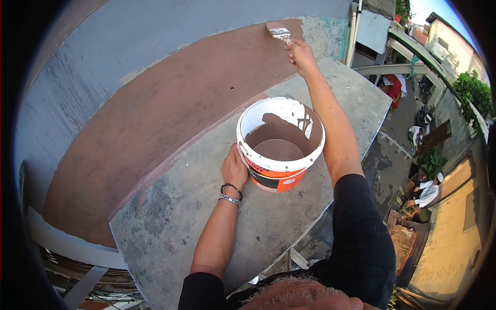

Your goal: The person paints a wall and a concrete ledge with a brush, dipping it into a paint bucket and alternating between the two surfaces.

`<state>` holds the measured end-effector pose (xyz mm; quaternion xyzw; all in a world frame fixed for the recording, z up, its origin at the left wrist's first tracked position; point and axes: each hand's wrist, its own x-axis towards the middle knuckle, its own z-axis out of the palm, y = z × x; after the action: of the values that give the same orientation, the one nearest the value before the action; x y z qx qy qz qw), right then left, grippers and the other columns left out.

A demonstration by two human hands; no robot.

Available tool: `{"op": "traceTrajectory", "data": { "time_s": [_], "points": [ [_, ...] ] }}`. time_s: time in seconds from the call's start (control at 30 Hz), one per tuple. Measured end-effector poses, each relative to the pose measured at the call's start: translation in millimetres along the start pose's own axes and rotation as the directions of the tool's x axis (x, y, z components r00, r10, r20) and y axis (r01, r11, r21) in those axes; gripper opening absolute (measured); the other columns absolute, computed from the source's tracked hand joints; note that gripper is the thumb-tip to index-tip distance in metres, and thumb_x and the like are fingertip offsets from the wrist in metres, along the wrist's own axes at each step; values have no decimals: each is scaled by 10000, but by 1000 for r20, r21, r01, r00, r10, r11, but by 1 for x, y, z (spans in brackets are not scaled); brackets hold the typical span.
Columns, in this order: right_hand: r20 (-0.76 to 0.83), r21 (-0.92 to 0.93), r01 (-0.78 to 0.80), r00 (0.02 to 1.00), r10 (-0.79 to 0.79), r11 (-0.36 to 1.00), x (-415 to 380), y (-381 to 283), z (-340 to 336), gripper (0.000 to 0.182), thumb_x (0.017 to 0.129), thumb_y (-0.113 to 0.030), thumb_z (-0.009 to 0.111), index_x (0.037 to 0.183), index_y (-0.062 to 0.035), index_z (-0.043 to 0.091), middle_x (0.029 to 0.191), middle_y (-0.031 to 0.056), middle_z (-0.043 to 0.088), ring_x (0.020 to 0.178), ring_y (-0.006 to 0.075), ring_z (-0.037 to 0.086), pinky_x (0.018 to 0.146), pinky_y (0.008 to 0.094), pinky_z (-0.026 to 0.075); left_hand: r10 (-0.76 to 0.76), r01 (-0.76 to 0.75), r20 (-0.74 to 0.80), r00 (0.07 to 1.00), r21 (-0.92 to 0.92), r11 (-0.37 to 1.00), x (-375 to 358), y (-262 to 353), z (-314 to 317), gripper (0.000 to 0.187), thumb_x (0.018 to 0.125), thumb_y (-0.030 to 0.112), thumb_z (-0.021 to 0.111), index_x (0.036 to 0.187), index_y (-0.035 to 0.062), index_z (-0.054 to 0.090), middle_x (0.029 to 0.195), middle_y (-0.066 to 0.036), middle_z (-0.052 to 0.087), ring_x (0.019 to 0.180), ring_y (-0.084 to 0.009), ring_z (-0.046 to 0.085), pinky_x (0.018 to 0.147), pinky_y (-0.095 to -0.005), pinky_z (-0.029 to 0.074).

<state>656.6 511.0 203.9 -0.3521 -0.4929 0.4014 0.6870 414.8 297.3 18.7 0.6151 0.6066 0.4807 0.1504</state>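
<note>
My right hand (301, 56) is closed around the handle of a paintbrush (279, 32). The brush's bristles, coated in brown paint, touch the wall along the upper edge of the brown painted area (170, 103). My left hand (234, 168) grips the left side of a white and orange paint bucket (280, 166), its fingertips partly hidden against the bucket. Brown paint (279, 149) lies inside the bucket, with smears up its inner wall. The bucket stands upright on a grey concrete ledge (191, 222).
Above the brown band the wall is grey-blue (155, 31). White pipes (353, 33) run down at the far end of the ledge. Beyond the ledge's right edge lies an alley (382, 170) far below, with a seated person (428, 192) and other people.
</note>
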Motion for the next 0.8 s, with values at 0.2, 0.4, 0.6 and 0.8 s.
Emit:
{"op": "traceTrajectory", "data": {
  "time_s": [0.2,0.4,0.6,0.8],
  "points": [
    [97,-88,-22,995,30,996,-9,-13,12,338,957,-87,499,1252,74,535,889,74,584,561,72,459,457,230,377,-1,1,4,1000,2,1000,1,-4,1,472,1034,403,251,1110,104,608,933,-205,678,935,-413,629,793,-471,465],
    [159,-40,-53,986,58,998,-29,-26,12,320,959,-95,523,1242,55,529,918,61,566,565,46,411,457,201,346,-4,4,15,1000,-11,1000,1,-4,2,469,1034,402,253,1119,107,607,946,-208,677,935,-418,628,791,-473,469],
    [-12,-8,-24,1000,24,1000,-7,-7,-6,308,958,-93,525,1233,47,533,919,59,571,567,44,406,460,205,346,4,-4,10,1000,7,1000,0,1,-2,459,1035,389,250,1116,107,603,951,-205,678,936,-423,626,784,-478,469],
    [206,-71,-17,978,31,997,-24,-5,1,341,959,-107,540,1268,36,521,942,64,589,570,41,403,458,195,334,1,-1,-2,1000,-3,1000,0,0,-1,458,1034,398,266,1086,93,604,956,-216,674,942,-426,622,787,-481,466]
  ]
}}
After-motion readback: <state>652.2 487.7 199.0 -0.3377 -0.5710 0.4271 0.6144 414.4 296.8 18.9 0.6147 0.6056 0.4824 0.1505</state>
